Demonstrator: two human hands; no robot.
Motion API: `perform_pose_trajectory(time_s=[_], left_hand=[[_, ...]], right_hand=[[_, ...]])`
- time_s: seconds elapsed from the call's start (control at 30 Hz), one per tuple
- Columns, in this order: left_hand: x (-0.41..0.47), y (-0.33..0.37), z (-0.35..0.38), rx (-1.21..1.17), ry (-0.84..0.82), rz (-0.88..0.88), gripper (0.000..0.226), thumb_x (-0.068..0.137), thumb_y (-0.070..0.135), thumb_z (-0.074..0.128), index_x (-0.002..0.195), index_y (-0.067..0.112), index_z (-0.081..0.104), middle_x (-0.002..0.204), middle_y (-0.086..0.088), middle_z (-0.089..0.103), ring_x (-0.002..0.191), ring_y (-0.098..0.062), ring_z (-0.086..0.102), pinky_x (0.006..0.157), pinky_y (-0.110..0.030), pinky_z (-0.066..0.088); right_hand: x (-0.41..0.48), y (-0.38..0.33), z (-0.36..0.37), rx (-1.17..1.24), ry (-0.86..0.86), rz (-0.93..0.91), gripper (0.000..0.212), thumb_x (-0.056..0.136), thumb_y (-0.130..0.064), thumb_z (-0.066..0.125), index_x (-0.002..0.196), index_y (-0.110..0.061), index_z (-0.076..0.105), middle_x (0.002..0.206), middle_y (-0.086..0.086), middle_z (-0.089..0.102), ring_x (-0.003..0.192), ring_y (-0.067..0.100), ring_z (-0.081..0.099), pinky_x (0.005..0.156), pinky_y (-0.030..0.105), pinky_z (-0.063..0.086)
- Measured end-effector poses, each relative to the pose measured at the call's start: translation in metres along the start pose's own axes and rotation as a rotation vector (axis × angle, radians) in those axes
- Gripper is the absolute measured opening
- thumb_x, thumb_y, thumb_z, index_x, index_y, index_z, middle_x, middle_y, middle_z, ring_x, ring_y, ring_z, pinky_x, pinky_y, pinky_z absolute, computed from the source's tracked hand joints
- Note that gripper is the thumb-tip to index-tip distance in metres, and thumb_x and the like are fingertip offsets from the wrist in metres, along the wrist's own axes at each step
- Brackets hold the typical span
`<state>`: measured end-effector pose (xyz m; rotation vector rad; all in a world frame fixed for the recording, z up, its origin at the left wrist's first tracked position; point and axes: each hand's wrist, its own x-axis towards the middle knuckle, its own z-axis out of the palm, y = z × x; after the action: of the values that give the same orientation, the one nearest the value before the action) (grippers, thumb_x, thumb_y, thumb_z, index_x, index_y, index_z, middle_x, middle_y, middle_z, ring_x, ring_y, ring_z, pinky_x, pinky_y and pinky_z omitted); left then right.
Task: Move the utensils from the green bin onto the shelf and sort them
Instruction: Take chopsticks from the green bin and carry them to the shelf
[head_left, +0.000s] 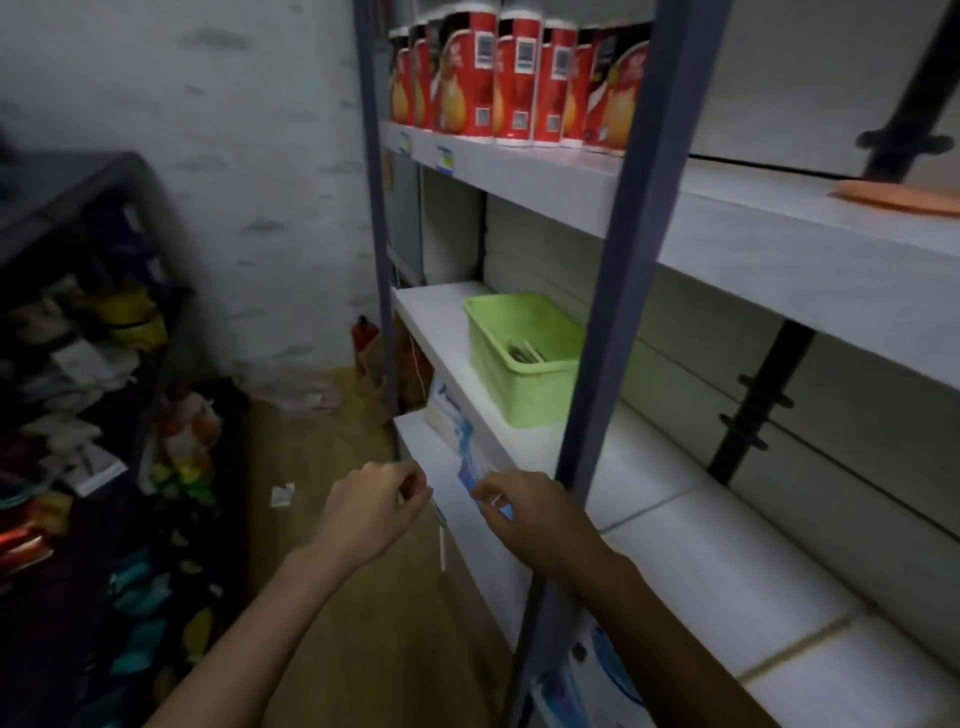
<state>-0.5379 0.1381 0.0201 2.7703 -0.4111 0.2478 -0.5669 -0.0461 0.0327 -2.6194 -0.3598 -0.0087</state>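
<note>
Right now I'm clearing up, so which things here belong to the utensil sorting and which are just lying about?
Job: green bin, utensils inside it, white shelf, thin white stick pinched by left hand.
Lying about: red canisters, orange sheet, paper scrap on floor.

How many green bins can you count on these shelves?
1: the green bin sits on the middle shelf, beside the upright post. Others may be hidden out of frame.

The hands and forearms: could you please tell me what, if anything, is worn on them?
Nothing that shows: the left hand and right hand are bare, no gloves, rings or watch. Both forearms are bare too, with no sleeve down to the frame's edge.
</note>
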Motion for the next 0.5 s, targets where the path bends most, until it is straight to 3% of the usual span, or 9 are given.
perform_pose_trajectory(time_s=[0.13, 0.23, 0.5], left_hand=[[0.043, -0.047, -0.004, 0.009, -0.04, 0.032, 0.017, 0.094, 0.04, 0.047, 0.089, 0.027, 0.058, 0.083, 0.008, 0.06, 0.076, -0.008, 0.057, 0.064, -0.021, 0.041], [0.084, -0.086, -0.01, 0.008, -0.061, 0.084, 0.019, 0.094, 0.037, 0.047, 0.102, 0.026, 0.061, 0.095, 0.008, 0.065, 0.08, -0.005, 0.057, 0.071, -0.02, 0.047], [0.188, -0.145, -0.031, 0.0, -0.033, 0.209, 0.023, 0.095, 0.037, 0.046, 0.11, 0.024, 0.059, 0.102, 0.008, 0.065, 0.089, -0.009, 0.058, 0.079, -0.023, 0.048]], right_hand=[[0.061, -0.009, 0.016, 0.003, 0.037, 0.036, 0.027, 0.094, -0.029, 0.048, 0.118, -0.023, 0.061, 0.118, -0.004, 0.063, 0.108, 0.013, 0.058, 0.09, 0.026, 0.045], [0.11, -0.017, 0.021, -0.027, 0.09, 0.065, 0.029, 0.096, -0.03, 0.046, 0.122, -0.025, 0.058, 0.123, -0.006, 0.061, 0.111, 0.01, 0.056, 0.087, 0.02, 0.04], [0.201, -0.017, 0.005, -0.109, 0.211, 0.265, 0.028, 0.094, -0.03, 0.046, 0.119, -0.029, 0.058, 0.122, -0.008, 0.062, 0.111, 0.017, 0.058, 0.088, 0.03, 0.048]])
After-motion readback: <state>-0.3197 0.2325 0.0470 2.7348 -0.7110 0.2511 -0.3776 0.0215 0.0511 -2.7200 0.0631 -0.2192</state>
